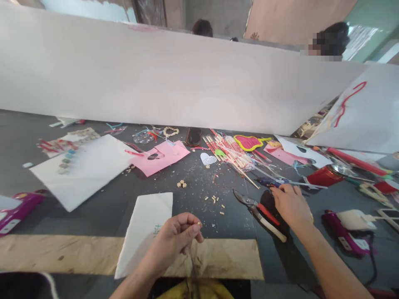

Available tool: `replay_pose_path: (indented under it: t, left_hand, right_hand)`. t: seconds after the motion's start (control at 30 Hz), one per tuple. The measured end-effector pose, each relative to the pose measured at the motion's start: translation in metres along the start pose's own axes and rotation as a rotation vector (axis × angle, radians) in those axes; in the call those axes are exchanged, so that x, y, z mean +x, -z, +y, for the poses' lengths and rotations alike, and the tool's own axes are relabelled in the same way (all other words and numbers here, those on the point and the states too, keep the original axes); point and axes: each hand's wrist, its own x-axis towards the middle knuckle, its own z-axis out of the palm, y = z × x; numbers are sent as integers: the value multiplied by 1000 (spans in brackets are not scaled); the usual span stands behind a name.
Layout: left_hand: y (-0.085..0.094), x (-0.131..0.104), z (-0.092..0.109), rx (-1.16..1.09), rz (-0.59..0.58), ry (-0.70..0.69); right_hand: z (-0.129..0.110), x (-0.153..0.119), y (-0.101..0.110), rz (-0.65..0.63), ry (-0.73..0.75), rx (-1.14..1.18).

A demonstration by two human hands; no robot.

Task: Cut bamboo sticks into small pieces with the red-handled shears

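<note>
My left hand (183, 234) is closed in a pinch near the table's front edge, with a tiny pale piece just showing at the fingertips. Its exact kind is too small to make out. On the right, my right hand (291, 205) has its fingers curled over a dark blue tool (268, 182), mostly covered by the hand. Just left of that hand lie pruning shears (260, 211) with red and whitish handles. Short cut stick pieces (214, 199) and a small cluster of joined pieces (181, 183) lie beyond my left hand.
White paper (149, 216) lies beside my left hand on a brown strip (230, 259). Farther back are pink card (162, 158), a white heart cutout (208, 158), striped sticks (224, 147) and a phone (193, 136). A red can (326, 175) lies right. A white partition (174, 79) spans the back.
</note>
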Motion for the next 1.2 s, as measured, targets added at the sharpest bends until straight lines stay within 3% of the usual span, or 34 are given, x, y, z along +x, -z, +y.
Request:
replay_pose_path:
  t: [0.43, 0.77, 0.97, 1.2]
  left_hand:
    - [1, 2, -3, 12, -9, 35]
    - [-1, 1, 2, 24, 6, 48]
    - [2, -3, 2, 28, 20, 48]
    - [0, -5, 1, 27, -26, 30]
  right_hand:
    - [-3, 19, -7, 10, -2, -92]
    - [-39, 14, 22, 28, 77, -22]
    - [-18, 11, 15, -2, -75, -25]
    - [-16, 15, 2, -36, -40, 0]
